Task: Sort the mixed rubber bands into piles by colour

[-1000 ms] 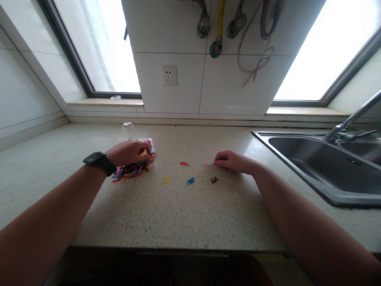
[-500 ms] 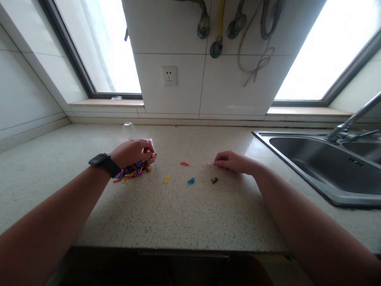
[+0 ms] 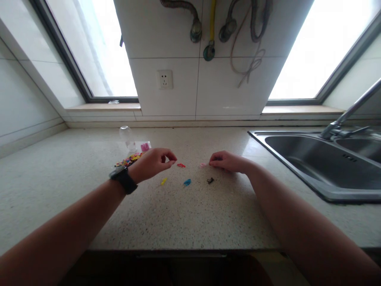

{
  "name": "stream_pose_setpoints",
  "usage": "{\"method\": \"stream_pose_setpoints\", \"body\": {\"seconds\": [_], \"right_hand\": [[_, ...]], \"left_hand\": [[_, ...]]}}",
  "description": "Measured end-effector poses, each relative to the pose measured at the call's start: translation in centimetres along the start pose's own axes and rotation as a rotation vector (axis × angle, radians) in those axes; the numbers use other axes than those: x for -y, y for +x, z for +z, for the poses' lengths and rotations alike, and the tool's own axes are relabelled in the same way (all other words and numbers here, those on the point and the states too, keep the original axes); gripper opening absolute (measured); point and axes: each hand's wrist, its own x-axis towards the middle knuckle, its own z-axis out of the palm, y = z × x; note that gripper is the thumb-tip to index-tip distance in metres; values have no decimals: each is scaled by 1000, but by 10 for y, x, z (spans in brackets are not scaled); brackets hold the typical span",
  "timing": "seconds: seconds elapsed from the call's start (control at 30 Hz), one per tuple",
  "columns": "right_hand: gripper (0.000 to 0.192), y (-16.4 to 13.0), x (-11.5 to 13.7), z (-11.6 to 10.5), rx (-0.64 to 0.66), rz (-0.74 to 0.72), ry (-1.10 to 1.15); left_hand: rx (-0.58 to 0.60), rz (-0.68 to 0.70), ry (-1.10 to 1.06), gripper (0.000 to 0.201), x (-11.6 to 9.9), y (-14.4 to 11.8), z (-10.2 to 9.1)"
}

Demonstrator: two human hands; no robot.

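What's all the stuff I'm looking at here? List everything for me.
Loose bands: five; red, pink, yellow, blue, dark; mid counter.
Band pile: one, multicoloured, behind left wrist.
Pink packet: one, by the pile.
Clear glass: one, back left of counter.
Counter: one, speckled beige.
Sink: one, steel, right.
Tap: one, steel, over the sink.
Socket: one, white, on the wall.
Hoses: several, hanging above.
Watch: one, black, left wrist.
Left hand: pinched beside the red band.
Right hand: on the counter, at the pink band.
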Motion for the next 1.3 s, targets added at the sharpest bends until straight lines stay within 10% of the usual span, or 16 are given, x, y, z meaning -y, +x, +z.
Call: {"method": "stream_pose_setpoints", "body": {"seconds": [0.7, 1.3], "right_hand": [[29, 2, -2, 4, -36, -52, -15], [28, 3, -2, 5, -42, -42, 19]], "left_hand": [[163, 145, 300, 20, -62, 71, 74], [157, 147, 305, 25, -56, 62, 76]]}}
